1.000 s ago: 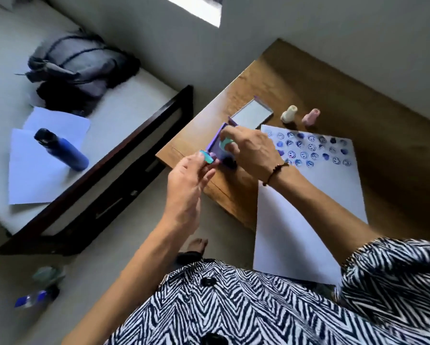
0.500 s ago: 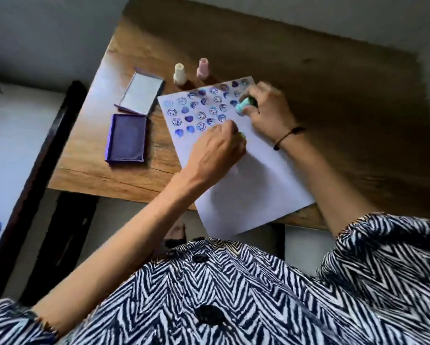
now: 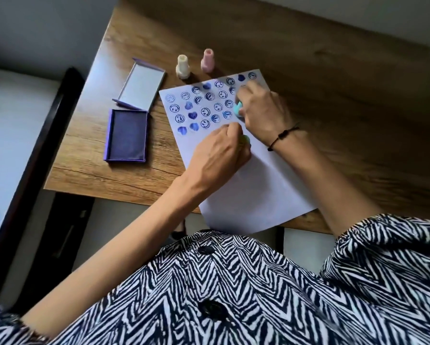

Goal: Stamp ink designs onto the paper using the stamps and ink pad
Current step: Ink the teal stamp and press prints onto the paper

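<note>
A white paper (image 3: 253, 190) lies on the wooden table (image 3: 346, 100), its upper part covered with several blue smiley and heart prints. My right hand (image 3: 263, 109) grips a teal stamp (image 3: 238, 109) pressed down on the paper beside the prints. My left hand (image 3: 221, 150) holds a green stamp (image 3: 245, 140) against the paper just below the lowest row; most of that stamp is hidden by my fingers. The open purple ink pad (image 3: 127, 135) sits left of the paper, its lid (image 3: 140, 87) folded back.
A cream stamp (image 3: 183, 67) and a pink stamp (image 3: 207, 59) stand upright above the paper's top edge. The table's near edge runs under my forearms, with the paper overhanging it. A dark bed frame (image 3: 34, 150) stands to the left.
Both hands left the ink pad and went right to the paper with their stamps. Since half a second ago the right hand has come down the sheet toward the left hand.
</note>
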A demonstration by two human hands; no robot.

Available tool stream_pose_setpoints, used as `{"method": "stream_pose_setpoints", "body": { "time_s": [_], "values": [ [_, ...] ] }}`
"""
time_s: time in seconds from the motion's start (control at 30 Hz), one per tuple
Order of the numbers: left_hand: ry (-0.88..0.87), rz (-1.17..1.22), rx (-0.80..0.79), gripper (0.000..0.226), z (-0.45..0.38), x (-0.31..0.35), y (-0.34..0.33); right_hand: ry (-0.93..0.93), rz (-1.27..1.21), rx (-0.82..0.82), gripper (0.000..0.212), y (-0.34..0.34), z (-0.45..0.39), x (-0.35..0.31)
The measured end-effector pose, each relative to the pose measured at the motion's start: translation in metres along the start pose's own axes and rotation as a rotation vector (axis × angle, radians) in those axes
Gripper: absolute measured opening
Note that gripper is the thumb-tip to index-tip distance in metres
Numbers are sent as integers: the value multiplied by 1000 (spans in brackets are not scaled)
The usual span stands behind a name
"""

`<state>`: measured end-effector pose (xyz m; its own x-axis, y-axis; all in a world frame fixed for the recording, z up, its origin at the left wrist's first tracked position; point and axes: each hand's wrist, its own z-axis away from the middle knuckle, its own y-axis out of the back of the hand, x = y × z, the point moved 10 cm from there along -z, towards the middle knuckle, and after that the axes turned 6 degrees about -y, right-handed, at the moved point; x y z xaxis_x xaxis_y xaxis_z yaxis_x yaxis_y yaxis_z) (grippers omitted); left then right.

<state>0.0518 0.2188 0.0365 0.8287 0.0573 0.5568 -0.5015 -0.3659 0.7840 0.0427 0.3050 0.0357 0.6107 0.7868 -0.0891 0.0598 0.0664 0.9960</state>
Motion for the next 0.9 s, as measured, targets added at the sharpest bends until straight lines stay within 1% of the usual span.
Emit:
{"method": "stream_pose_setpoints", "body": {
  "time_s": [0.1,0.27,0.5,0.67,0.77,0.83,0.9],
  "values": [
    [8,8,9,25,-1,0,2,-10,57,20,20,-1,1,-3],
    [19,6,7,26,0,-1,2,-23,70,45,20,-2,2,-3],
    [21,30,-15,28,1,-3,-2,10,9,23,18,-4,0,0],
    [16,52,-17,28,3,-2,-3,2,-15,58,17,-2,1,1],
    [17,39,-16,27,3,-2,-3,10,-6,47,19,-1,1,-4],
    [30,32,-22,28,4,-3,-3,-5,-2,11,20,0,1,-3],
    [39,24,-29,29,4,-3,-3,-71,-107,44,19,13,4,10]
  ]
}}
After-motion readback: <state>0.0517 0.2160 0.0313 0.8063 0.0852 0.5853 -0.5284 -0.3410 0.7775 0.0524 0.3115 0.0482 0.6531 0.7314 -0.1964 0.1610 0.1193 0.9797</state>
